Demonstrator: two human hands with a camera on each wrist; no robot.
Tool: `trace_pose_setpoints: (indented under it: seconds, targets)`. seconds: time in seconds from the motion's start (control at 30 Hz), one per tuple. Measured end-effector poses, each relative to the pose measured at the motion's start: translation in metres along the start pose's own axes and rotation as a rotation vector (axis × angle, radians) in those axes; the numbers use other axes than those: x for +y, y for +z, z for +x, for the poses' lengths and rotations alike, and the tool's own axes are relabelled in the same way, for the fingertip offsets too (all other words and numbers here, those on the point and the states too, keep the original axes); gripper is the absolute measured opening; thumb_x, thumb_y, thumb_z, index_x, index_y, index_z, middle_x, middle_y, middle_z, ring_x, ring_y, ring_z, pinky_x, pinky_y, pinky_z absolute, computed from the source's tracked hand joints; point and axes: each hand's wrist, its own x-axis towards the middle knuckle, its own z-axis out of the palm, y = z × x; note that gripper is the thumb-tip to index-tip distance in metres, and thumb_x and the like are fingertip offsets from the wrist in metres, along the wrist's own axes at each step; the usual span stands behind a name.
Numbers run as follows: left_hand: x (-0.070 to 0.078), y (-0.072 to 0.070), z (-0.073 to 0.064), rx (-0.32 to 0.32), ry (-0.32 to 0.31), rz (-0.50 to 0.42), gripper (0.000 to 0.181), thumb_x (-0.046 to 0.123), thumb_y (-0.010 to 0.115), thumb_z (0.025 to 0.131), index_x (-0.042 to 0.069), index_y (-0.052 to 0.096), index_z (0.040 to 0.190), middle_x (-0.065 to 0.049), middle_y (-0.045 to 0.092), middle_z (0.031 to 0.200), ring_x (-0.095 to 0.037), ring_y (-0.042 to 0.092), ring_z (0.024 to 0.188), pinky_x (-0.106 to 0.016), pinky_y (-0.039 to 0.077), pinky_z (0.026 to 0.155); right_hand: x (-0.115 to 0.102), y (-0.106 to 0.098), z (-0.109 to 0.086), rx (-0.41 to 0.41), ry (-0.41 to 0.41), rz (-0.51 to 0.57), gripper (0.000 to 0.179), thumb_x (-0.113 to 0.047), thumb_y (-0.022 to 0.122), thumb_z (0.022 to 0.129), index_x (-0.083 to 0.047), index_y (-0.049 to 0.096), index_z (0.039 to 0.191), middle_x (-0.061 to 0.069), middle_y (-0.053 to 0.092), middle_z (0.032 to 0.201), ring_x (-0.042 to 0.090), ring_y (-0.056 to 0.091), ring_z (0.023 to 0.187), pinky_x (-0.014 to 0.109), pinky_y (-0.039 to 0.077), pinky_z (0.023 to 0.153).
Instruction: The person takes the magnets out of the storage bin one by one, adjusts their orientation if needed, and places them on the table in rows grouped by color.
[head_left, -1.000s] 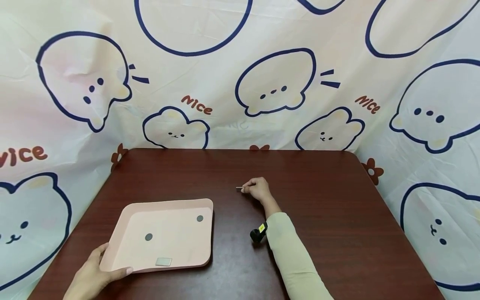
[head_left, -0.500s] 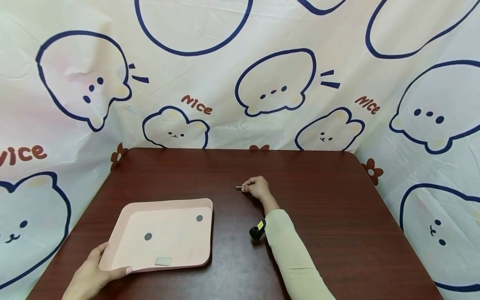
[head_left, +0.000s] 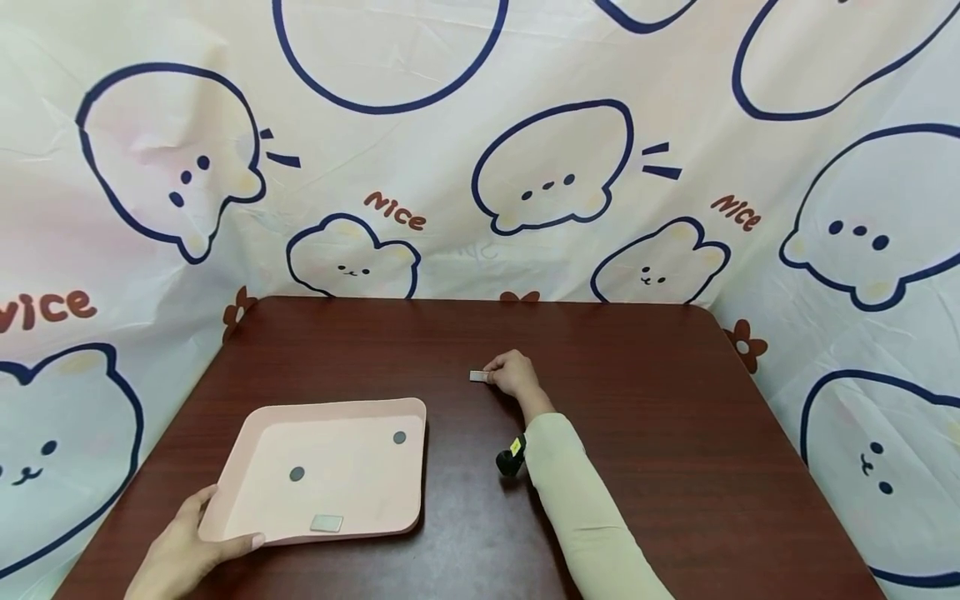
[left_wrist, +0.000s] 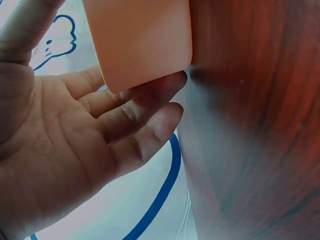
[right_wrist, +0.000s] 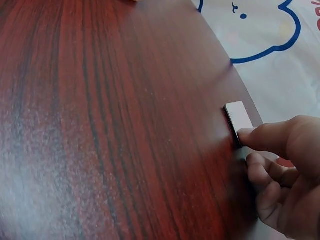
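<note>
At the near left of the table, my left hand (head_left: 180, 546) grips the corner of a shallow pink tray (head_left: 352, 483). Its thumb lies over the near rim, and the left wrist view shows the other fingers (left_wrist: 127, 112) at the tray's outer side and underside. Farther back, my right hand (head_left: 516, 377) pinches one end of a small flat silver-grey rectangular block (head_left: 477, 376). In the right wrist view the block (right_wrist: 237, 114) sticks out past the fingertips, close over the tabletop. Part of it is hidden by the fingers.
Inside the tray lie two grey round discs, a left one (head_left: 297, 474) and a right one (head_left: 399, 437), and a pale rectangular plate (head_left: 327, 523) by the near wall. The dark wooden table (head_left: 637, 400) ends against a printed curtain (head_left: 450, 150). A black wrist camera (head_left: 510, 460) hangs under the right sleeve.
The block in my right hand has turned from edge-on to showing its broad light face. That hand has shifted very slightly back and left. The left hand and tray stay put.
</note>
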Motion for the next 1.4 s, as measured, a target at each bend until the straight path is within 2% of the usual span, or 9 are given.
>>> trace_pose_setpoints:
  seconds: [0.23, 0.73, 0.9, 1.07, 1.17, 1.27, 1.4]
  targets:
    - [-0.002, 0.0, 0.002, 0.006, 0.01, 0.008, 0.123, 0.053, 0.078, 0.067, -0.016, 0.005, 0.138, -0.042, 0.019, 0.133, -0.05, 0.03, 0.114, -0.062, 0.027, 0.092, -0.002, 0.001, 0.001, -0.001, 0.021, -0.098, 0.01, -0.02, 0.071, 0.083, -0.02, 0.076, 0.092, -0.001, 0.067, 0.098, 0.021, 0.058, 0.09, 0.035, 0.047, 0.068]
    - [-0.002, 0.002, 0.0, 0.012, 0.005, 0.022, 0.122, 0.053, 0.078, 0.066, -0.017, 0.006, 0.137, -0.043, 0.019, 0.132, -0.051, 0.031, 0.113, -0.062, 0.028, 0.092, 0.0, 0.005, 0.0, 0.021, 0.013, -0.133, 0.015, -0.022, 0.068, 0.086, -0.021, 0.074, 0.099, -0.001, 0.066, 0.105, 0.023, 0.059, 0.095, 0.037, 0.047, 0.065]
    - [-0.002, 0.002, -0.001, 0.005, -0.019, 0.015, 0.124, 0.055, 0.078, 0.065, -0.016, 0.006, 0.137, -0.042, 0.018, 0.132, -0.05, 0.03, 0.113, -0.063, 0.027, 0.093, -0.002, 0.001, -0.011, 0.012, -0.041, -0.033, 0.017, -0.019, 0.066, 0.087, -0.017, 0.073, 0.103, 0.001, 0.066, 0.103, 0.021, 0.059, 0.093, 0.035, 0.047, 0.071]
    - [-0.003, 0.002, 0.002, -0.003, -0.027, 0.024, 0.124, 0.056, 0.078, 0.064, -0.016, 0.008, 0.136, -0.042, 0.019, 0.13, -0.05, 0.032, 0.11, -0.063, 0.028, 0.093, -0.006, -0.01, -0.027, -0.082, -0.111, 0.108, 0.022, -0.017, 0.065, 0.088, -0.013, 0.07, 0.109, 0.002, 0.063, 0.097, 0.02, 0.055, 0.087, 0.034, 0.047, 0.07]
    - [-0.004, 0.001, 0.002, -0.001, -0.021, 0.032, 0.123, 0.055, 0.078, 0.065, -0.016, 0.008, 0.136, -0.042, 0.02, 0.13, -0.05, 0.032, 0.11, -0.063, 0.029, 0.092, -0.012, -0.014, -0.035, -0.129, -0.148, 0.137, 0.029, -0.019, 0.066, 0.088, -0.012, 0.067, 0.115, 0.001, 0.062, 0.095, 0.02, 0.054, 0.089, 0.035, 0.046, 0.073]
    - [-0.004, 0.0, 0.001, 0.002, -0.016, 0.042, 0.121, 0.055, 0.077, 0.066, -0.016, 0.009, 0.136, -0.042, 0.02, 0.13, -0.05, 0.033, 0.11, -0.062, 0.03, 0.092, -0.02, -0.017, -0.043, -0.175, -0.171, 0.171, 0.034, -0.02, 0.067, 0.087, -0.011, 0.064, 0.119, 0.002, 0.063, 0.1, 0.021, 0.055, 0.096, 0.037, 0.047, 0.077]
    - [-0.002, 0.001, 0.002, -0.003, -0.016, 0.048, 0.121, 0.056, 0.076, 0.067, -0.016, 0.008, 0.136, -0.041, 0.02, 0.131, -0.05, 0.033, 0.111, -0.063, 0.029, 0.092, -0.032, -0.02, -0.05, -0.235, -0.212, 0.192, 0.036, -0.02, 0.068, 0.087, -0.013, 0.063, 0.122, 0.01, 0.061, 0.114, 0.022, 0.055, 0.103, 0.037, 0.048, 0.08]
